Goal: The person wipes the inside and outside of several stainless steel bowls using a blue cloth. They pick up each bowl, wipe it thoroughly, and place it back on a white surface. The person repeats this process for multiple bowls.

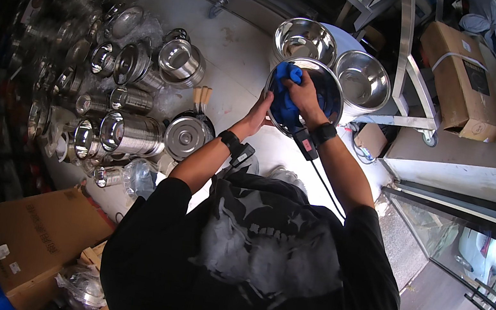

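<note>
A shiny steel bowl (331,89) is held tilted in front of me, its open side toward me. My left hand (258,116) grips it at the left rim, with some fingers hidden behind the wall. Inside the bowl, my right hand (306,97) is closed on a bunched blue cloth (286,108) that lies against the inner surface. Just beyond stand two more steel bowls, one at the far left (306,39) and one at the right (363,84). Both of my wrists wear black straps with small boxes.
Steel pots (129,132), lids and plastic wrapping crowd the floor to the left. A pan with wooden handles nearby (201,99) sits by a round lid (186,137). A metal frame leg (402,49) and cardboard box (462,82) stand right. Another carton (41,232) lies lower left.
</note>
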{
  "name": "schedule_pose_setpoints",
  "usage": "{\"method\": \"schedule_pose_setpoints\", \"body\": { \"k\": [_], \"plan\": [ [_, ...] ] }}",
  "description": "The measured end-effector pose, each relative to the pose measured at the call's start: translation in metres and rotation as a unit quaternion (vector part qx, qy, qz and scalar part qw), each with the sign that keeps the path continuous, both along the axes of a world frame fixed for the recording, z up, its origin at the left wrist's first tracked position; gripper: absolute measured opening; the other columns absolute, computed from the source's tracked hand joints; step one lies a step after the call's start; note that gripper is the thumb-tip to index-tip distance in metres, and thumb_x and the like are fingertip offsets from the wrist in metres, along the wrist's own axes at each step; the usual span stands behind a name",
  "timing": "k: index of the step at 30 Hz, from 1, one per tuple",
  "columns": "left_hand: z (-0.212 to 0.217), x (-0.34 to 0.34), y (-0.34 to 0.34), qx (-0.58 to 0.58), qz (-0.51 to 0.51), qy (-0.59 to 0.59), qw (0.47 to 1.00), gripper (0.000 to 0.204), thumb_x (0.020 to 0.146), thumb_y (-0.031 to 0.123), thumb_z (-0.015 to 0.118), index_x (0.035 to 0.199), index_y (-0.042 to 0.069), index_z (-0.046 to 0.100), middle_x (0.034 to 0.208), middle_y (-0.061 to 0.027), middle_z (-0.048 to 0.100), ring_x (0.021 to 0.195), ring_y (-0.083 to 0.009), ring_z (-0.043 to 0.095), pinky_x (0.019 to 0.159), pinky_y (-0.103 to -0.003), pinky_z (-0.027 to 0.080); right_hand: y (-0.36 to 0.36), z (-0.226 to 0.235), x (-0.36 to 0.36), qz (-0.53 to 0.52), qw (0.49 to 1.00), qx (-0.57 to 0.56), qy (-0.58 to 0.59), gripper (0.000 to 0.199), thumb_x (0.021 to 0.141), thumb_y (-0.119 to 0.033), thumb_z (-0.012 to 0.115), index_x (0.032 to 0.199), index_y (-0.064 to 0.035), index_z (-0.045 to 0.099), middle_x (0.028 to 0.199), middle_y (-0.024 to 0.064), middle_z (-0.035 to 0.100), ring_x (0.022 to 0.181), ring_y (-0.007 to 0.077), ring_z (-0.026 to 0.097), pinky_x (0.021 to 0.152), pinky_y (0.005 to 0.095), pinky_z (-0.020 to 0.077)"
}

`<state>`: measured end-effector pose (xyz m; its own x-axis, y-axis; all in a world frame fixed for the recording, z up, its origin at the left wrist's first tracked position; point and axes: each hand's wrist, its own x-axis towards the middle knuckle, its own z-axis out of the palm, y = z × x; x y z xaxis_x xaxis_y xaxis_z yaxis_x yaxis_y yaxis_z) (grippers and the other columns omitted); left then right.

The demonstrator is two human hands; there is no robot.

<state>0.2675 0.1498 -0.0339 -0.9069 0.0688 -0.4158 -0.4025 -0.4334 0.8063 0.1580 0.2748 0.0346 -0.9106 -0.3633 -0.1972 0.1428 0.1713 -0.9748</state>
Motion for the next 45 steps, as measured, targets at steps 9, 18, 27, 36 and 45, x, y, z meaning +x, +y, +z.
{"method": "schedule_pose_setpoints", "body": {
  "k": [9, 18, 27, 36, 45],
  "plan": [
    [-0.002, 0.008, -0.036, -0.046, 0.09, 0.084, 0.991, 0.084, 0.095, 0.072, 0.04, 0.155, 0.015, 0.027, 0.151, -0.006, 0.042, 0.134, -0.0209, 0.048, 0.108, -0.042, 0.043, -0.019, 0.021, 0.017, 0.263, 0.963, 0.044, -0.029, 0.041, 0.086, -0.016, 0.068, 0.126, -0.0079, 0.062, 0.109, 0.0049, 0.067, 0.099, 0.0144, 0.062, 0.091, 0.0278, 0.0483],
    [-0.016, 0.011, -0.047, -0.034, 0.132, 0.089, 0.987, 0.065, 0.102, 0.049, 0.047, 0.15, 0.008, 0.033, 0.144, -0.0114, 0.045, 0.13, -0.0217, 0.046, 0.107, -0.034, 0.039, -0.016, 0.031, 0.023, 0.413, 0.87, 0.257, 0.086, 0.062, 0.077, -0.026, 0.07, 0.135, -0.0077, 0.056, 0.119, 0.0226, 0.066, 0.111, 0.0345, 0.064, 0.096, 0.0386, 0.0482],
    [0.018, 0.009, -0.056, -0.139, 0.09, 0.131, 0.977, 0.056, 0.102, 0.033, 0.05, 0.148, 0.003, 0.037, 0.142, -0.0112, 0.05, 0.131, -0.0212, 0.046, 0.111, -0.033, 0.034, 0.004, 0.061, 0.035, 0.452, 0.744, 0.449, 0.201, 0.052, 0.075, -0.023, 0.067, 0.127, -0.0172, 0.065, 0.109, 0.0167, 0.071, 0.102, 0.0328, 0.068, 0.089, 0.0407, 0.0538],
    [0.014, -0.007, -0.056, -0.08, 0.067, 0.141, 0.984, 0.068, 0.09, 0.01, 0.054, 0.154, 0.01, 0.031, 0.14, -0.0124, 0.054, 0.126, -0.0209, 0.054, 0.104, -0.033, 0.044, 0.025, 0.037, -0.01, 0.374, 0.484, 0.551, 0.568, 0.042, 0.089, -0.024, 0.061, 0.13, -0.0303, 0.063, 0.153, 0.0022, 0.044, 0.128, 0.0266, 0.047, 0.098, 0.0434, 0.0437],
    [0.033, -0.014, -0.05, -0.169, 0.125, 0.216, 0.953, 0.074, 0.085, 0.017, 0.058, 0.153, 0.005, 0.033, 0.137, -0.0112, 0.057, 0.116, -0.0198, 0.059, 0.098, -0.03, 0.046, 0.037, 0.023, 0.016, 0.31, 0.621, 0.608, 0.385, 0.03, 0.091, -0.019, 0.057, 0.118, -0.0161, 0.068, 0.123, 0.0123, 0.063, 0.118, 0.0342, 0.054, 0.088, 0.0423, 0.0497]
  ]
}}
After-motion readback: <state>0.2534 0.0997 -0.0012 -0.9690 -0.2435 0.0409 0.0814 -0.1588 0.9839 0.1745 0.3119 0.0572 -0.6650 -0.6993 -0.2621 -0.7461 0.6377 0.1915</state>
